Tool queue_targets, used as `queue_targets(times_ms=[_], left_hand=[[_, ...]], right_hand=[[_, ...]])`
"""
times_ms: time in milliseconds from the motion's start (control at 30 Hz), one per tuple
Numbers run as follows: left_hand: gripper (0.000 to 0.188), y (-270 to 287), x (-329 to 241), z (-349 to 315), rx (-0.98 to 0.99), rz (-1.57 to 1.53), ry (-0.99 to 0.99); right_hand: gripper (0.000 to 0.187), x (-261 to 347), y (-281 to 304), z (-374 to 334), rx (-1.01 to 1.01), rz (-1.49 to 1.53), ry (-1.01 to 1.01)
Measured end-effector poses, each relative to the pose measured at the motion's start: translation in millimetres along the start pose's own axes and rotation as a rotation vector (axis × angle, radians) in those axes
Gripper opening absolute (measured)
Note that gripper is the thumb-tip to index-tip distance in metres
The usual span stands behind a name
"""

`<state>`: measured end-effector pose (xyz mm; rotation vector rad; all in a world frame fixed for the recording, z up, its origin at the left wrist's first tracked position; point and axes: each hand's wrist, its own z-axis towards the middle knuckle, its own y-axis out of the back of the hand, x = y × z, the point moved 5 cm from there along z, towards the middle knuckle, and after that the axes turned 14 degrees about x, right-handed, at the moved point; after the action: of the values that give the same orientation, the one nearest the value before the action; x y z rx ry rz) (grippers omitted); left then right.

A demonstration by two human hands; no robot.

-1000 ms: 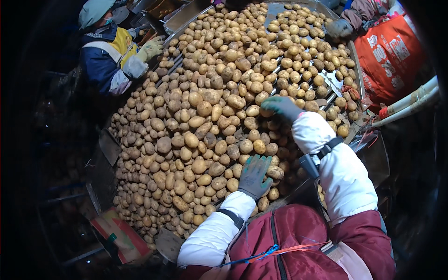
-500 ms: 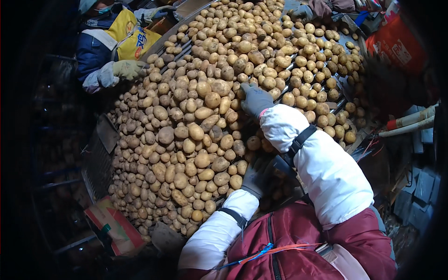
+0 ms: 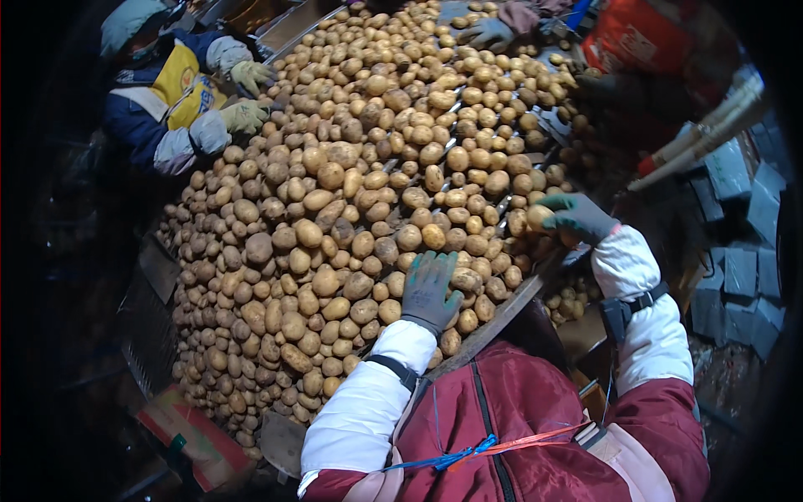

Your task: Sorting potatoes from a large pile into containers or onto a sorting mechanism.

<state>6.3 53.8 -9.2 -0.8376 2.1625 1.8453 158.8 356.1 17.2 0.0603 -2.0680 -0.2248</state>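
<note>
A broad heap of potatoes (image 3: pixel 299 261) covers the sorting table in front of me. My left hand (image 3: pixel 428 293), in a grey-green glove, lies flat on the potatoes near the table's front edge, fingers stretched out, holding nothing. My right hand (image 3: pixel 581 217), gloved alike, is at the right side of the heap. Its thumb and fingers are closed on a pale potato (image 3: pixel 539 218) by the table's edge. Both forearms wear white sleeves with dark straps.
Across at the left, a person in a yellow apron (image 3: pixel 180 88) rests gloved hands on the heap. Another gloved hand (image 3: pixel 488 34) works at the far side. The wooden table edge (image 3: pixel 493 326) runs before me. At right are pale pipes (image 3: pixel 698 134) and grey blocks (image 3: pixel 740 276); lower left, a red carton (image 3: pixel 192 435).
My right hand has gone from the heap's middle to its right edge and closed on a potato. My left hand has moved forward and flattened onto the potatoes. The view has shifted.
</note>
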Motion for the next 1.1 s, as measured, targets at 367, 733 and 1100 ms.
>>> queue_targets(times_ms=[367, 733, 1100], left_hand=[[0.079, -2.5, 2.2, -4.0, -0.031, 0.028, -0.004], [0.079, 1.8, -2.7, 1.9, -0.019, 0.005, -0.005], [0.079, -0.1, 0.0, 4.8, 0.019, 0.015, 0.025]], right_hand=[[0.033, -48.5, 5.0, -86.8, -0.309, 0.157, -0.147], [0.053, 35.3, -19.9, 129.3, -0.378, -0.579, -0.155], [0.061, 26.1, -42.0, 114.4, -0.193, -0.766, -0.288]])
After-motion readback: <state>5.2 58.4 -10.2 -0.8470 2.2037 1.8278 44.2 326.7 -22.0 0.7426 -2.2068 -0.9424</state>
